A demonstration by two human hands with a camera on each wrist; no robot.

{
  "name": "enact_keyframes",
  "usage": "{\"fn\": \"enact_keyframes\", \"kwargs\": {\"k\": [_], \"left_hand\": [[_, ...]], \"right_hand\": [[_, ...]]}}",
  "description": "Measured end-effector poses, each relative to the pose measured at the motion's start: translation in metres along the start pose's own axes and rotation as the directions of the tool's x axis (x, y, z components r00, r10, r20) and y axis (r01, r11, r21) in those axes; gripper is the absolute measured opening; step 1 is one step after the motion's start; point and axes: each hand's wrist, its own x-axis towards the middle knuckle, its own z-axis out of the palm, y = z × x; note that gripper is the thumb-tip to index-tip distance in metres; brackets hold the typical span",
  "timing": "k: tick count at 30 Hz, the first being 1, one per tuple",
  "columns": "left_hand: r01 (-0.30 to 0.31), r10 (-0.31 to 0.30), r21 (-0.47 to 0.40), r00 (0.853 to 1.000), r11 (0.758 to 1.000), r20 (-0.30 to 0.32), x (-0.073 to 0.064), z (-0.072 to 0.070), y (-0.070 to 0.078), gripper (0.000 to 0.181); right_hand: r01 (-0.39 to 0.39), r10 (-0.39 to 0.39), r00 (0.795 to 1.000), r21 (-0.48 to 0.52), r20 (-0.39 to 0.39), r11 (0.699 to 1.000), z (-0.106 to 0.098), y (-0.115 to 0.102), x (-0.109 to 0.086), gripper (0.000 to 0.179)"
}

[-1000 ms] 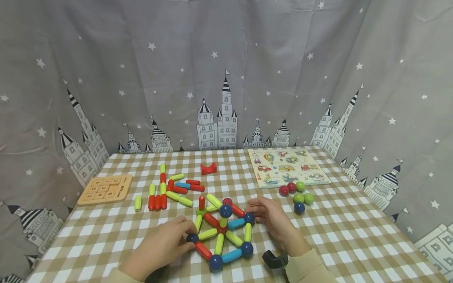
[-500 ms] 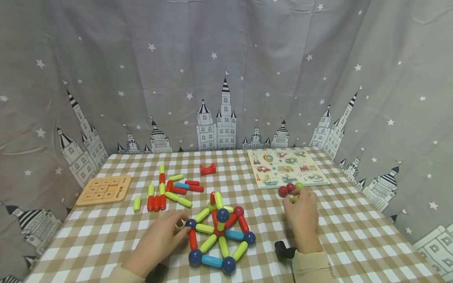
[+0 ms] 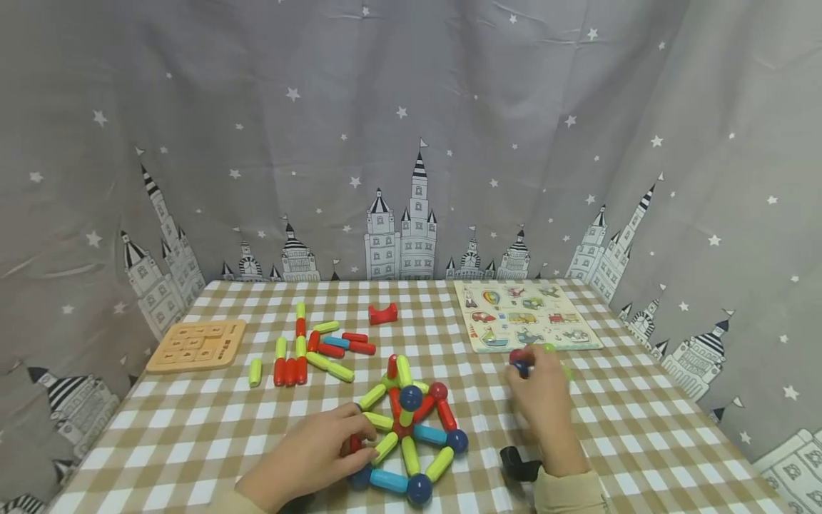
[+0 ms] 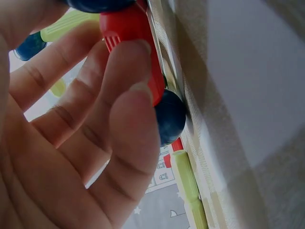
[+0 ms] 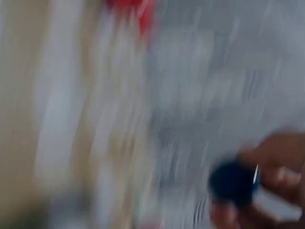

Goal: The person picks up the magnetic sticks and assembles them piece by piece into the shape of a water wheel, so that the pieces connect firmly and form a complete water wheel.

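Observation:
In the head view a wheel-like build of magnetic sticks and balls stands on the table, its red hub ball [image 3: 402,428] joined to several sticks. My left hand [image 3: 321,450] is at its near left side, fingers and thumb pinching a red stick [image 4: 131,28]. A blue ball [image 4: 171,117] sits at one end of that stick in the left wrist view. To the right, my right hand [image 3: 544,392] pinches a loose dark blue ball [image 5: 233,181] between thumb and fingers. Red and green balls lie behind this hand, partly hidden by it.
Loose sticks [image 3: 330,365] lie at the left back, near a red arch block [image 3: 383,313]. A wooden number puzzle [image 3: 195,346] is at far left. A picture puzzle board [image 3: 526,318] lies at the back right. A starry grey curtain [image 3: 411,143] hangs behind the checked tablecloth [image 3: 642,428].
My right hand has left the build for the balls at right and now holds a blue one. The build has turned, and my left hand has shifted from a blue ball to the red stick.

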Motion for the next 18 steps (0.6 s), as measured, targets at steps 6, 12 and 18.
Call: {"fn": "enact_keyframes", "kwargs": {"k": [6, 12, 18], "left_hand": [[-0.026, 0.025, -0.033, 0.999, 0.999, -0.033, -0.003, 0.0, -0.005, 0.023], [-0.027, 0.023, -0.129, 0.999, 0.991, -0.033, -0.003, 0.0, -0.008, 0.022], [-0.005, 0.001, -0.156, 1.0, 0.988, -0.027, -0.003, 0.0, -0.008, 0.021]], "right_hand": [[0.004, -0.187, 0.926, 0.486, 0.329, 0.874, 0.037, -0.087, 0.012, 0.026], [-0.112, -0.123, 0.865, 0.427, 0.486, 0.897, 0.062, -0.115, 0.03, 0.024], [-0.093, -0.132, 0.812, 0.349, 0.569, 0.932, 0.07, -0.116, 0.032, 0.023]]}}
